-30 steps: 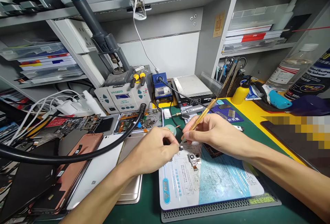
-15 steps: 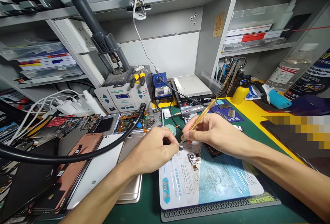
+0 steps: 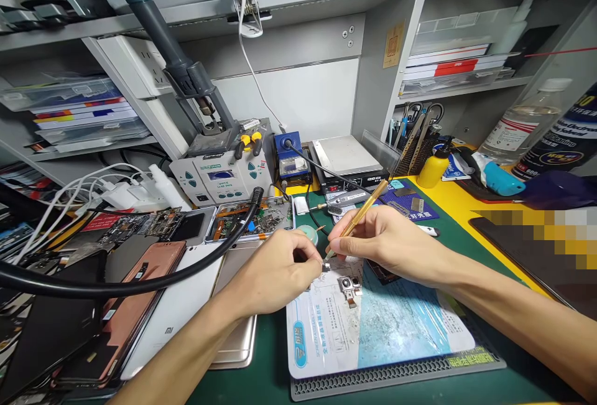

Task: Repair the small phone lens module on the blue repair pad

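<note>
My left hand (image 3: 284, 266) pinches a small dark and silver phone part (image 3: 326, 266) between thumb and fingertips, just over the printed white and blue work mat (image 3: 396, 324). In my right hand (image 3: 377, 240) is a slim gold-handled pen-like tool (image 3: 364, 209), slanted, with its thin tip down at the small part. Whether the tip touches the part I cannot tell. A phone camera module (image 3: 347, 285) with a short flex cable lies on the mat, below and right of my fingertips. Behind my left fingers sits a round pale green tin (image 3: 308, 234).
Several phones, such as a white one (image 3: 175, 324) and a copper one (image 3: 153, 268), lie at left. A black hose (image 3: 186, 280) arches over them. Behind stand a hot-air station (image 3: 224, 175), a tray of small parts (image 3: 275, 212) and a flat heating plate (image 3: 347, 155). A yellow bottle (image 3: 433, 167) stands right.
Both hands keep nearly the same pose; the tool tip shifts very slightly at the small part. The whole view has moved a little.
</note>
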A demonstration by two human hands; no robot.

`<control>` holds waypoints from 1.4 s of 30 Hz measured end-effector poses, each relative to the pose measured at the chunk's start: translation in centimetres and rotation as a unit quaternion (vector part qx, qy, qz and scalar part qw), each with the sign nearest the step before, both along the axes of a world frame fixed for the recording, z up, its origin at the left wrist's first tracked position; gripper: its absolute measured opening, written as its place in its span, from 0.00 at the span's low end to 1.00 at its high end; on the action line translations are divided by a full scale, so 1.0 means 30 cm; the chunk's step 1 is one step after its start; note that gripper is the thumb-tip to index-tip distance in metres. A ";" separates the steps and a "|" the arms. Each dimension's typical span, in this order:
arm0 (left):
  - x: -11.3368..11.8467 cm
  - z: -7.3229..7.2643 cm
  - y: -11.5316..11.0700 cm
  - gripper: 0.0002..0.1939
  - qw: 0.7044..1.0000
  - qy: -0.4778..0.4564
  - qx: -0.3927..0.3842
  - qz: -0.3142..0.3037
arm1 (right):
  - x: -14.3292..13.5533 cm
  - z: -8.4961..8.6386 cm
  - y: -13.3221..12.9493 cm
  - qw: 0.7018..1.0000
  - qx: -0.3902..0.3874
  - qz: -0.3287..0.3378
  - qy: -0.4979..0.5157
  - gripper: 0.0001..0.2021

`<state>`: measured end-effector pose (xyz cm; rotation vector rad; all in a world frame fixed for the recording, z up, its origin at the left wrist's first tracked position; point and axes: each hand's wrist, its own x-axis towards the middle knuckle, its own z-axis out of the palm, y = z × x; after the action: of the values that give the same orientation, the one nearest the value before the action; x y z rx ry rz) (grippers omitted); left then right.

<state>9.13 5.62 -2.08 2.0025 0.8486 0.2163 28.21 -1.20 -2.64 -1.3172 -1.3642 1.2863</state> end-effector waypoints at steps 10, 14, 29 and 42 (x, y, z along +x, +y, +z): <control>0.002 0.001 0.003 0.07 1.000 -0.003 -0.001 0.001 | -0.005 0.004 -0.001 1.000 0.003 -0.004 -0.012 0.04; -0.001 0.004 0.000 0.06 1.000 -0.003 0.002 0.005 | -0.004 0.002 -0.005 1.000 0.004 -0.003 -0.016 0.05; 0.005 0.001 0.005 0.06 1.000 -0.007 0.005 0.003 | -0.002 -0.007 0.000 1.000 0.000 -0.004 -0.006 0.05; -0.002 -0.001 0.001 0.06 1.000 -0.006 -0.006 0.002 | -0.004 -0.008 0.002 1.000 0.002 0.000 -0.012 0.06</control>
<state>9.08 5.66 -2.10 1.9877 0.8444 0.2246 28.09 -1.14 -2.88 -1.3339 -1.3833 1.2696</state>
